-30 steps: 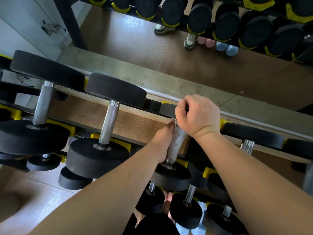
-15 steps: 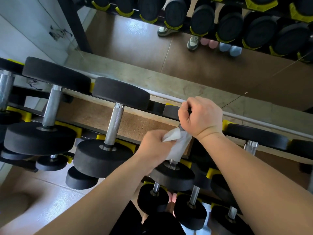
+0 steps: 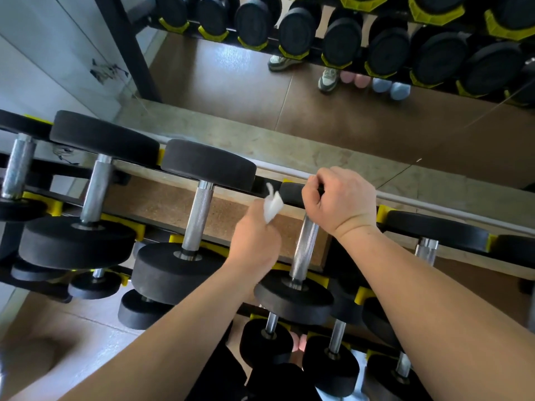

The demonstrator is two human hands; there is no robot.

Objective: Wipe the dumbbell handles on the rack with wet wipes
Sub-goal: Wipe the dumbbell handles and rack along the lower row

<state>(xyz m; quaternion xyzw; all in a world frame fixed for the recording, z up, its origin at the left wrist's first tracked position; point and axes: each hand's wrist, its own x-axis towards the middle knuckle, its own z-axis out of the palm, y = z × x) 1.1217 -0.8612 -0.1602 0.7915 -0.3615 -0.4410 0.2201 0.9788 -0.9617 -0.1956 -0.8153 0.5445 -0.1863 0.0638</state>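
Gripping a crumpled wet wipe (image 3: 272,204), your left hand (image 3: 254,238) is closed in a fist, and the white tissue sticks up out of the top of the fingers. That fist hangs just left of the knurled handle (image 3: 304,244) of the dumbbell (image 3: 293,296), apart from the metal. Your right hand (image 3: 340,202) has its fingers curled tight over the far end of the same dumbbell, where the handle meets the far black head, so your own grip covers that end of the handle. Below those fingers the steel is bare all the way down to the near head. Left of your left fingers lies the neighbouring dumbbell (image 3: 199,218), a larger one, with its near head just beside your left wrist. Both rest in yellow cradles (image 3: 127,228) on the black rack (image 3: 260,185). Beyond your right fingers runs a mirror (image 3: 231,82), which shows more dumbbells and a pair of shoes (image 3: 328,78).
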